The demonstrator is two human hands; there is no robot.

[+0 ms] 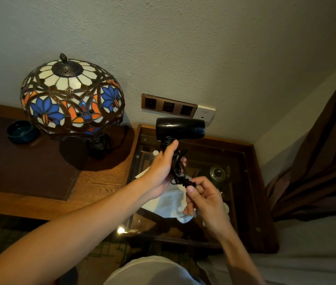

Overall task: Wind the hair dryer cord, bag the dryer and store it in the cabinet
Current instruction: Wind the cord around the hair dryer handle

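A black hair dryer is held upright above the glass-topped cabinet, nozzle pointing right. My left hand grips its handle together with loops of the black cord wound around it. My right hand pinches the cord's end just below the handle. A white cloth bag lies on the glass top under my hands, partly hidden by them.
A stained-glass lamp and a dark teal ashtray stand on the wooden desk at the left. A wall socket strip sits behind the dryer. A brown curtain hangs at the right above a white bed.
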